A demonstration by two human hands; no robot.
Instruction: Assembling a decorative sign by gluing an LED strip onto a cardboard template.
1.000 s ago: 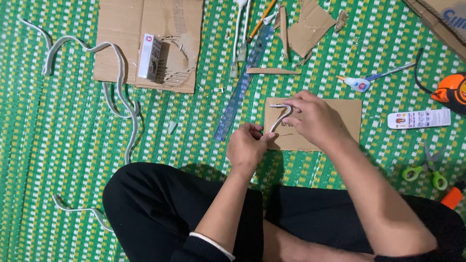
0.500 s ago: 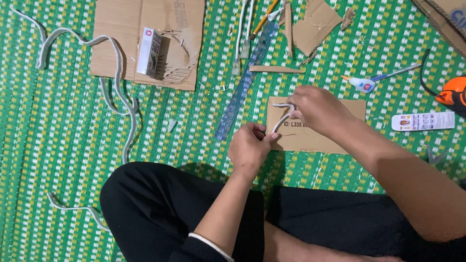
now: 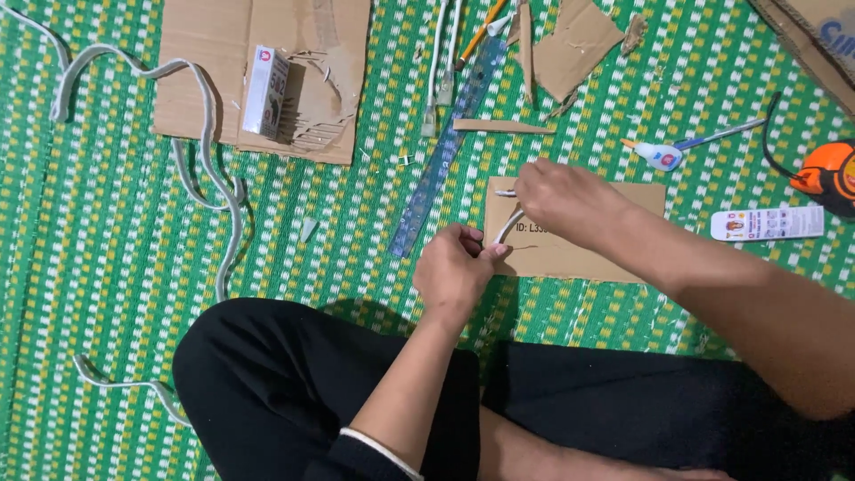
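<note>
Green woven matting (image 3: pixel 107 267) with yellow and white flecks covers the floor, and a person sits cross-legged on it in black trousers (image 3: pixel 294 383) at the near edge. Just beyond the knees, the left hand (image 3: pixel 452 267) is closed, its thumb and fingertips pinched on the near end of a short white curved strip (image 3: pixel 509 226). The strip's long axis runs from that near-left end up and to the right, bowing as it goes, towards the right hand (image 3: pixel 563 200), which is curled over its far end; a short white stub pokes out to the left of that hand's fingers. How tightly the right hand grips cannot be told, since the fingers hide the contact. The strip lies over the left edge of a small flat cardboard piece (image 3: pixel 570 240).

Left of the hands a clear blue ruler (image 3: pixel 445 147) slants far-right to near-left. Right of them lie a small glue bottle (image 3: pixel 661 156), a white printed tube (image 3: pixel 768 223) and an orange tape measure (image 3: pixel 828 174). Farther left, a large cardboard sheet (image 3: pixel 205 80) carries a small white box (image 3: pixel 265 91), and a long grey-white strip (image 3: pixel 209 142) snakes across the mat.
</note>
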